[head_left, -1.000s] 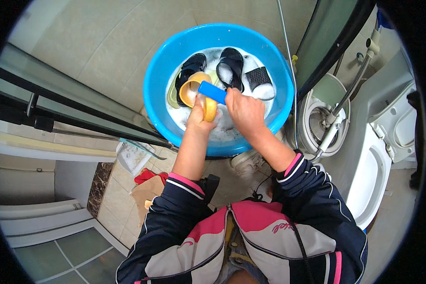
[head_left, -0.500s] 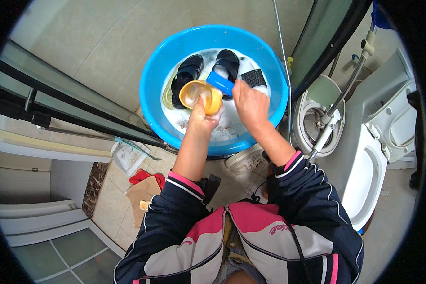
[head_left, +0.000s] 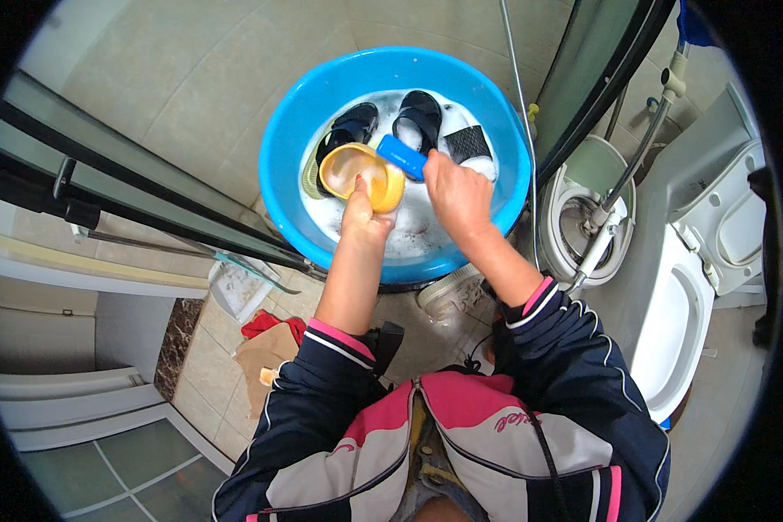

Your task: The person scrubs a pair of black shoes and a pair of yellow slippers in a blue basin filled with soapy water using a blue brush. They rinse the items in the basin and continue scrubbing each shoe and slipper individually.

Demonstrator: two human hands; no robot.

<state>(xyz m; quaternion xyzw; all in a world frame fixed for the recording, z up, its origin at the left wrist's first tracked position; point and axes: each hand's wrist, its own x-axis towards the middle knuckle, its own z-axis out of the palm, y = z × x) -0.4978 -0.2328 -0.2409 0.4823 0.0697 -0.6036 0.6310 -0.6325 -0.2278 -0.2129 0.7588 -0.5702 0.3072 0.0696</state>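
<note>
A yellow slipper [head_left: 386, 191] is in my left hand [head_left: 363, 219], thumb on it and fingers wrapped underneath, with suds on its surface. My right hand [head_left: 458, 193] is closed round a blue scrubbing brush [head_left: 400, 157], whose far end is beside the slipper; its bristles are hidden. Both hands are above a large blue basin [head_left: 280, 122] of foamy water. In it lie a black sandal [head_left: 357, 124] at the left and another black sandal [head_left: 421, 111] in the middle. A dark textured slipper [head_left: 467, 143] sits at the right, and a pale green sole [head_left: 311, 174] at the left.
A white squat toilet [head_left: 670, 339] and a mop bucket [head_left: 613, 161] with a mop [head_left: 613, 217] stand at the right. A dustpan [head_left: 235, 287], a red cloth [head_left: 274, 324] and cardboard [head_left: 264, 357] lie at the left. Below the basin is a light shoe [head_left: 448, 296].
The yellow slipper has tilted and shifted slightly left in my left hand. The brush in my right hand has moved a little to the left.
</note>
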